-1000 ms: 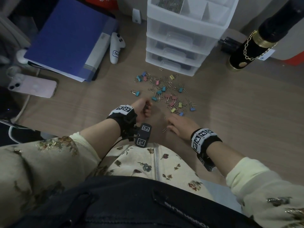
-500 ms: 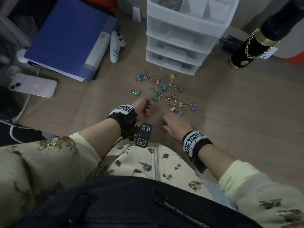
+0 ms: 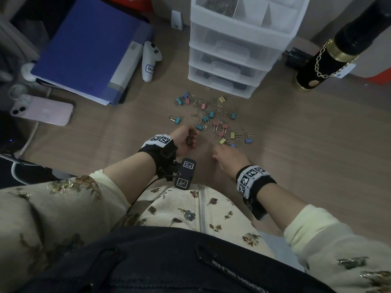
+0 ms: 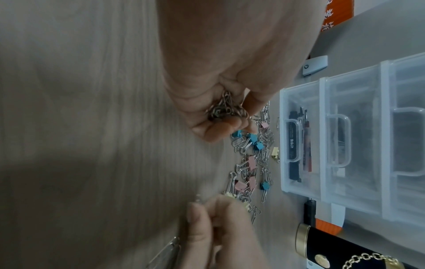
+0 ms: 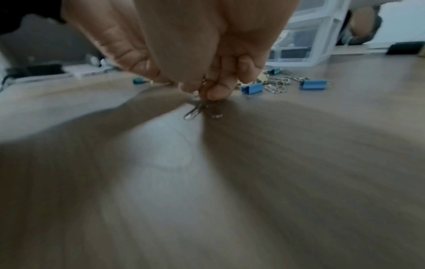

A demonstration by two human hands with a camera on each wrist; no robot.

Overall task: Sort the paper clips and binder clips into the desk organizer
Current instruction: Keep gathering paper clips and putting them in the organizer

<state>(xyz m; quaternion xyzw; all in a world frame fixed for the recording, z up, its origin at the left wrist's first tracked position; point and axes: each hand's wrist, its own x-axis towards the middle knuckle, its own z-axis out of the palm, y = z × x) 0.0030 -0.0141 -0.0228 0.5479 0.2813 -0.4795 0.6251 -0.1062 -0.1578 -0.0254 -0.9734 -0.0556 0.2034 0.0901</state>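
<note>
A scatter of silver paper clips and coloured binder clips [image 3: 213,119] [image 4: 250,163] lies on the wooden desk in front of the clear desk organizer [image 3: 232,49] [image 4: 345,145]. My left hand [image 3: 186,140] [image 4: 220,112] grips a bunch of paper clips [image 4: 220,109] in its curled fingers, just left of the pile. My right hand [image 3: 226,157] [image 5: 202,91] is near the desk's front edge, below the pile, pinching a paper clip [image 5: 195,111] at the desk surface. The organizer's top tray holds paper clips [image 3: 218,5] in its left compartment.
A blue binder [image 3: 88,49] and a pink phone [image 3: 42,111] lie at the left. A white controller [image 3: 150,60] stands beside the organizer. A black bottle with a gold chain [image 3: 325,60] is at the right. Bare desk stretches right of the pile.
My right hand has drawn left and back toward the front edge, dragging a paper clip away from the pile. The left hand has stayed put with its bunch.
</note>
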